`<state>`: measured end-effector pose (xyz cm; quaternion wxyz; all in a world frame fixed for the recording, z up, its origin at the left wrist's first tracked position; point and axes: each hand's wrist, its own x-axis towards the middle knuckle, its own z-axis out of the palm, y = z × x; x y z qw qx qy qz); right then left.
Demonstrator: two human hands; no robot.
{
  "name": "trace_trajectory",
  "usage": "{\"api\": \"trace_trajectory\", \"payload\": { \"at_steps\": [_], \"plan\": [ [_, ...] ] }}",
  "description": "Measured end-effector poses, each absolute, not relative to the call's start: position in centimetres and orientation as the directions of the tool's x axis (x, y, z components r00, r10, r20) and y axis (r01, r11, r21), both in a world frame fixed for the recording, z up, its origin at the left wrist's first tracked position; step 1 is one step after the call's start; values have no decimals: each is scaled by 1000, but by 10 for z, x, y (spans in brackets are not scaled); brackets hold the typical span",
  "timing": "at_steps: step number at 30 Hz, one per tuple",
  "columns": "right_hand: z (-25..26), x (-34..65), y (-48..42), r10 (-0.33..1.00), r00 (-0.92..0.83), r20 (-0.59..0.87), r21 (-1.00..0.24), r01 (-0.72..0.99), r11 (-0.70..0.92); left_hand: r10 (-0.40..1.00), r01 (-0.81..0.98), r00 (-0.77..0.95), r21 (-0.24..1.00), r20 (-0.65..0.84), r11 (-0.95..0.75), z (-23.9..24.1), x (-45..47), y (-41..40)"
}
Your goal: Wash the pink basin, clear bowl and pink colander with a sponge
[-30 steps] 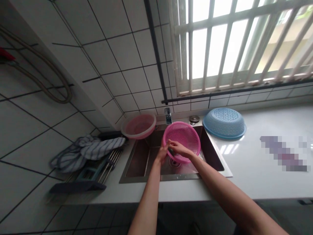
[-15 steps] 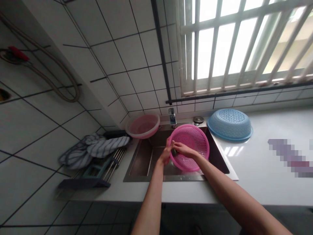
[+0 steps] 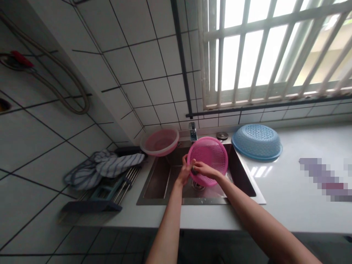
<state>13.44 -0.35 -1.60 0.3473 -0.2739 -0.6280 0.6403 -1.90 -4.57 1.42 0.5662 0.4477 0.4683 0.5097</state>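
Note:
A pink plastic colander (image 3: 213,156) is held tilted over the steel sink (image 3: 154,187), its holed inside facing me. My left hand (image 3: 185,171) is closed around its left rim, thumb on the near side. Inside that rim, close to my left thumb, my right hand (image 3: 202,169) has its fingers closed on a small dark greenish thing (image 3: 194,170). Most of this is covered by the fingers, so I cannot tell its kind. Below the colander, the round sink drain (image 3: 198,186) shows.
Behind the sink stands a faucet (image 3: 193,132), with a pink basin (image 3: 161,142) to its left and a drain plug (image 3: 222,135) to its right. An upturned blue basket (image 3: 257,142) rests on the white counter (image 3: 291,143). A striped cloth (image 3: 104,167) lies over a rack (image 3: 110,194).
The colander has shifted slightly left and up and is tipped more, uncovering the sink drain. Both hands keep their holds at its left rim.

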Motion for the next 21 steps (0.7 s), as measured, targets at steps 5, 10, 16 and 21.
{"api": "trace_trajectory", "payload": {
  "at_steps": [5, 10, 16, 21],
  "plan": [
    [-8, 137, -2, 862, -496, 103, -978, -209, -4, 994, -143, 111, 990, 9, 7, 7, -13, -40],
    [2, 159, 13, 989, -113, 92, -916, -400, 40, 969, -208, 242, 978, 40, 12, 8, -4, -42],
    [-12, 128, -16, 742, -670, -8, -983, -131, -129, 1000, -135, -21, 991, -20, 17, 9, -16, -41],
    [-9, 137, -3, 891, -452, 37, -963, -254, -89, 993, -184, 116, 982, -9, 31, 9, -9, -43]
  ]
}}
